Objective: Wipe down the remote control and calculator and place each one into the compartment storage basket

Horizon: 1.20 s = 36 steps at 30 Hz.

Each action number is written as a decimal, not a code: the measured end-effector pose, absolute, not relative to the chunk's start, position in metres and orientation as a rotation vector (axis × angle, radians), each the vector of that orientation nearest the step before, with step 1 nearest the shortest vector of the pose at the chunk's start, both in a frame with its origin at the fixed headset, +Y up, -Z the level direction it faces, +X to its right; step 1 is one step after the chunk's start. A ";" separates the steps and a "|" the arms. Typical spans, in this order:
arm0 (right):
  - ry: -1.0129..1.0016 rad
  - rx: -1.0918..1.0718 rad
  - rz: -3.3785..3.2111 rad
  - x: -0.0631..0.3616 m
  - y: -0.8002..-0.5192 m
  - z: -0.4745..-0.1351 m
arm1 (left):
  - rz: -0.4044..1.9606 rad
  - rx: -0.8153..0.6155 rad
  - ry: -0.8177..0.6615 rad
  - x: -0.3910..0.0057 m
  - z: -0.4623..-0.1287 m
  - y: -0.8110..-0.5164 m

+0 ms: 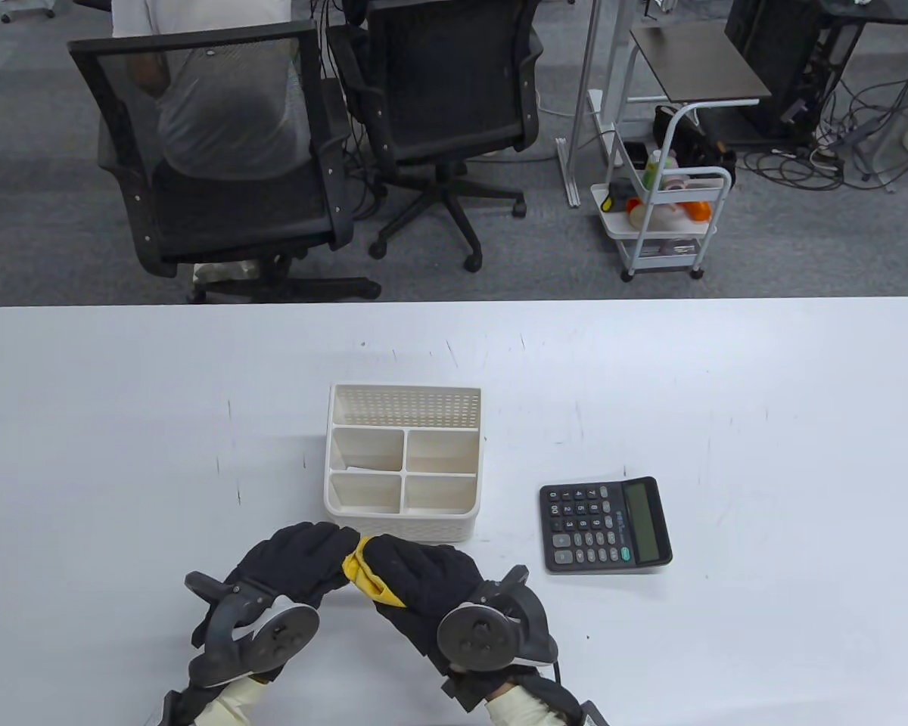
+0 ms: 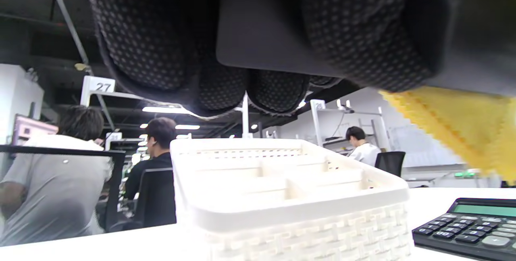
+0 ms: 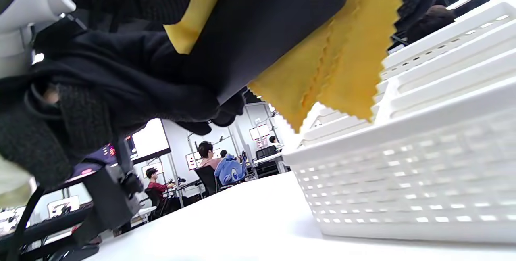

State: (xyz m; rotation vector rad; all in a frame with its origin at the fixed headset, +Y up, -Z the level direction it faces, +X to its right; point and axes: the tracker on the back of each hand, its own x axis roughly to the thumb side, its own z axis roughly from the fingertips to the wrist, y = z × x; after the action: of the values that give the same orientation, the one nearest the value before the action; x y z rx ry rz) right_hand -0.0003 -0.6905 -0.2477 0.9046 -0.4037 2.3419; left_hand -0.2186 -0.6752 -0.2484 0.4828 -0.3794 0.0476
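Behind the white worktop (image 1: 726, 393) stood two black office chairs (image 1: 219, 151) and a small white cart (image 1: 670, 219) on grey carpet. On the worktop, the white compartment storage basket (image 1: 402, 461) sat in the middle, with all its compartments showing only bare walls. The calculator (image 1: 605, 525) lay flat to the right of the basket, apart from it. Near the front edge, just before the basket, both gloved hands met. The left hand (image 1: 295, 563) had its fingers curled around a flat black object, probably the remote control (image 2: 262, 27), and the wrist views showed it held above the worktop. The right hand (image 1: 416, 578) pinched a yellow cloth (image 1: 363, 575) and pressed it around that same object. One end of the cloth hung loose near the basket rim.
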 end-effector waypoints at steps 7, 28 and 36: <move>-0.544 0.863 2.405 0.009 -0.688 -0.249 | 0.135 0.440 -0.358 -0.228 -0.253 -0.676; -0.601 0.818 2.432 0.012 -0.690 -0.251 | 0.205 0.387 -0.348 -0.226 -0.254 -0.676; -0.624 0.985 2.455 -0.002 -0.692 -0.242 | 0.205 0.399 -0.423 -0.215 -0.250 -0.676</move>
State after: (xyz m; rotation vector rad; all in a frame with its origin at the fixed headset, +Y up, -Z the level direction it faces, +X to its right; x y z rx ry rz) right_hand -0.0022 -0.6918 -0.2420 0.9850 -0.6237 2.4554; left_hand -0.2152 -0.6765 -0.2500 0.3991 -0.4231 0.2048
